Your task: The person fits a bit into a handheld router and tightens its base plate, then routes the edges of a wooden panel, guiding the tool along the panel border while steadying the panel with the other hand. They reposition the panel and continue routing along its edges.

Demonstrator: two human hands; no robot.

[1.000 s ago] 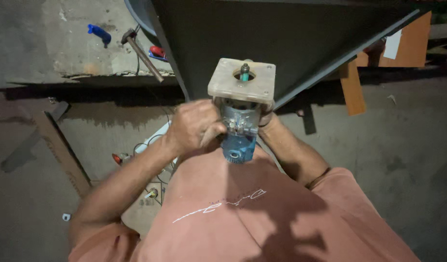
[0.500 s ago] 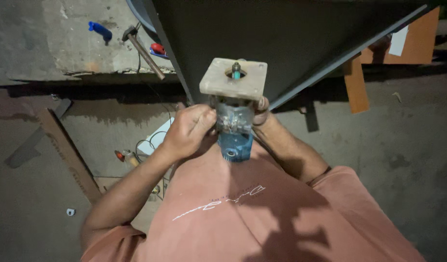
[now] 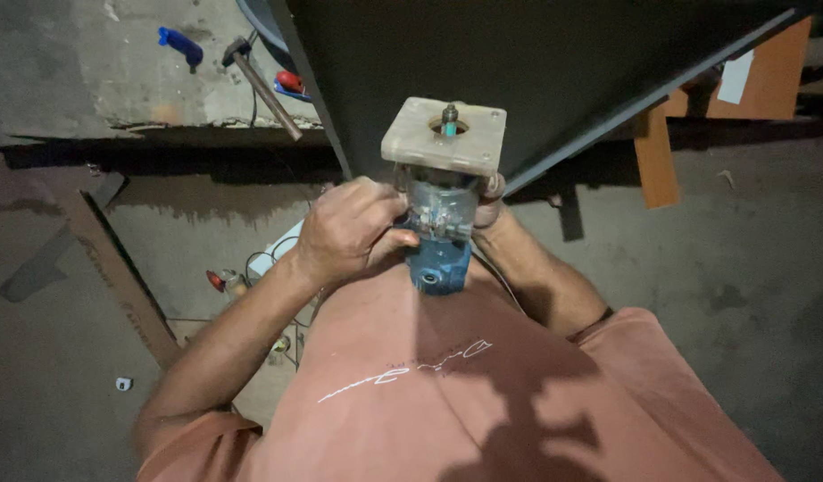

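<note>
At frame centre I hold the blue trim router [image 3: 440, 236] base-up, bit exposed. My left hand [image 3: 349, 234] pinches its clear collar; my right hand [image 3: 488, 201] wraps behind, fingers mostly hidden. If my grip slips, I judge the bit could nick the dark panel [image 3: 536, 71] above.

The trim router [image 3: 440, 223] stood base-up against the person's chest, the left hand [image 3: 349, 234] on its left side and the right hand [image 3: 492, 201] behind its right. Beyond it lay a large panel [image 3: 519, 62]; a hammer [image 3: 261, 85] lay on the floor [image 3: 768, 268] far left.
</note>
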